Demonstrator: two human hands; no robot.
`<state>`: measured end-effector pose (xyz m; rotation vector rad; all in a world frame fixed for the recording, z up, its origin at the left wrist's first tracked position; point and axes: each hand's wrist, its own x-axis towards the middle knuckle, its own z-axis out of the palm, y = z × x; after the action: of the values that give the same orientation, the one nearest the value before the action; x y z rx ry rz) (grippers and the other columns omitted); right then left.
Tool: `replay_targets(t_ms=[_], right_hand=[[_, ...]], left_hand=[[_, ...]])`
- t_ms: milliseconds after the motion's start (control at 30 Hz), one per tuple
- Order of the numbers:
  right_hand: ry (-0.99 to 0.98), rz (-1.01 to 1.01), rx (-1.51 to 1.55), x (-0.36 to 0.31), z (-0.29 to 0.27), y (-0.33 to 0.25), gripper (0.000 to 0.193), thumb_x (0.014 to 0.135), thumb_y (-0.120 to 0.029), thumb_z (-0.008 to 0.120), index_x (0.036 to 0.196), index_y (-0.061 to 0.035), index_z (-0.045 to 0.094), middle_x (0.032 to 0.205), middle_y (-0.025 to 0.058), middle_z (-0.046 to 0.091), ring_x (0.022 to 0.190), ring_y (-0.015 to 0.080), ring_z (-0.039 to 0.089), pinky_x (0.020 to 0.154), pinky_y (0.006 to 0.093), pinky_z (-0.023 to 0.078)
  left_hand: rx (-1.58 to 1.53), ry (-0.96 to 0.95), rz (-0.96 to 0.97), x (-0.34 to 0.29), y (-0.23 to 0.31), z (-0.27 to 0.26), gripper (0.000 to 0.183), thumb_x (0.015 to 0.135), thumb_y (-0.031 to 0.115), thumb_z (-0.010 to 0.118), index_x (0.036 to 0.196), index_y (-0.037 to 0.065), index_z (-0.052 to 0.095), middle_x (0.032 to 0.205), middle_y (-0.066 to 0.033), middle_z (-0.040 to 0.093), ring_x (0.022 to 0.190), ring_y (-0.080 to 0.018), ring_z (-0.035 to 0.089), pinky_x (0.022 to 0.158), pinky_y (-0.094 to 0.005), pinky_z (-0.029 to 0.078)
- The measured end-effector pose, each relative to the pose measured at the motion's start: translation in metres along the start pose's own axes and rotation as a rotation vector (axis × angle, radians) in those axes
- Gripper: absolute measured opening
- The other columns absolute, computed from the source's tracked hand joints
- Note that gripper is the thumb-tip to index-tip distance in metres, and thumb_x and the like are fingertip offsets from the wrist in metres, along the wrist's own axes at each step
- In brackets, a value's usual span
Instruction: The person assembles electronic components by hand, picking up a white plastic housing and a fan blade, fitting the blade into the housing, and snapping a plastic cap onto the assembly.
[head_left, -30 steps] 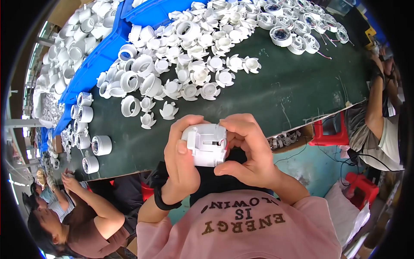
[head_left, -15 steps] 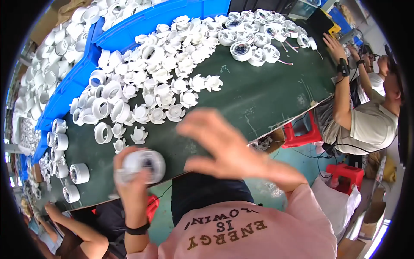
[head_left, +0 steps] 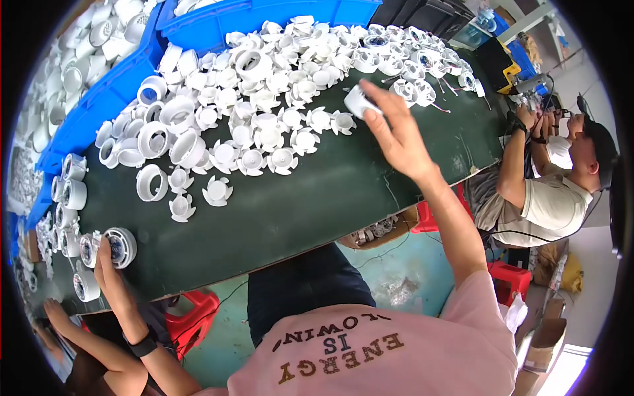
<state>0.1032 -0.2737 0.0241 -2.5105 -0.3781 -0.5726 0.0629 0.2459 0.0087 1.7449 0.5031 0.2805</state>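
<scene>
Head view: right hand point(head_left: 404, 142), fingers closed around a white cup point(head_left: 356, 102), held over the green worktop point(head_left: 264, 231) near a cluster of wired round parts point(head_left: 408, 94). Left hand point(head_left: 117, 290), at the far left — fingers against the side of a white drum point(head_left: 125, 247) resting on the worktop, firm grip or mere touch impossible to tell. Alongside, similar drums point(head_left: 74, 195) in a rough row. Loosely heaped between and beyond: white fan wheels point(head_left: 253, 162), white rings point(head_left: 152, 183). Behind — blue bins point(head_left: 218, 30). Below the worktop edge, red stools point(head_left: 198, 317) and a cardboard box point(head_left: 408, 221).
</scene>
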Motion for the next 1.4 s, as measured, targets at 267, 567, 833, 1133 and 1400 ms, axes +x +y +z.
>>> replay_targets(t_ms=[267,567,833,1133,1400], right_hand=[[-0.090,0.059,0.111,-0.010,0.019,0.003,0.046,0.100,-0.029,0.042,0.139,-0.0038,0.042,0.129,0.0161,0.050,0.118,0.0288,0.042,0.105,0.0362,0.028],[-0.122,0.062,0.033,-0.006,0.024,-0.005,0.045,0.100,-0.025,0.044,0.140,-0.0039,0.041,0.129,0.0181,0.047,0.116,0.0309,0.043,0.103,0.0371,0.031],[-0.104,-0.086,-0.204,0.005,0.022,-0.015,0.044,0.095,-0.014,0.051,0.136,-0.0023,0.044,0.121,0.0200,0.049,0.107,0.0340,0.046,0.097,0.0393,0.036],[-0.137,0.076,0.414,-0.010,-0.001,-0.083,0.051,0.100,-0.032,0.036,0.136,0.0046,0.040,0.128,0.0173,0.051,0.119,0.0239,0.049,0.101,0.0336,0.036],[-0.344,-0.264,0.623,0.013,0.024,-0.136,0.039,0.094,-0.027,0.050,0.124,-0.0011,0.053,0.123,0.0185,0.054,0.113,0.0328,0.051,0.096,0.0423,0.039]], left_hand=[[0.426,0.326,0.535,-0.020,-0.010,0.008,0.033,0.096,0.022,0.054,0.116,-0.003,0.054,0.104,-0.0074,0.056,0.092,-0.0137,0.050,0.083,-0.0255,0.040],[0.142,-0.064,0.467,-0.104,0.018,0.078,0.032,0.090,0.000,0.052,0.121,-0.002,0.049,0.114,-0.0059,0.052,0.092,-0.0106,0.049,0.081,-0.0223,0.039],[0.018,-0.373,0.381,-0.129,0.041,0.117,0.031,0.084,-0.006,0.049,0.115,-0.003,0.049,0.111,-0.0080,0.049,0.089,-0.0119,0.048,0.081,-0.0235,0.040],[-0.229,-0.854,0.193,-0.162,0.063,0.154,0.027,0.089,0.005,0.052,0.114,-0.001,0.052,0.095,-0.0113,0.062,0.081,-0.0139,0.058,0.069,-0.0234,0.044],[-0.925,-0.782,-0.515,-0.145,0.063,0.155,0.060,0.094,0.051,0.034,0.127,0.002,0.044,0.107,-0.0171,0.061,0.085,-0.0222,0.062,0.067,-0.0279,0.047]])
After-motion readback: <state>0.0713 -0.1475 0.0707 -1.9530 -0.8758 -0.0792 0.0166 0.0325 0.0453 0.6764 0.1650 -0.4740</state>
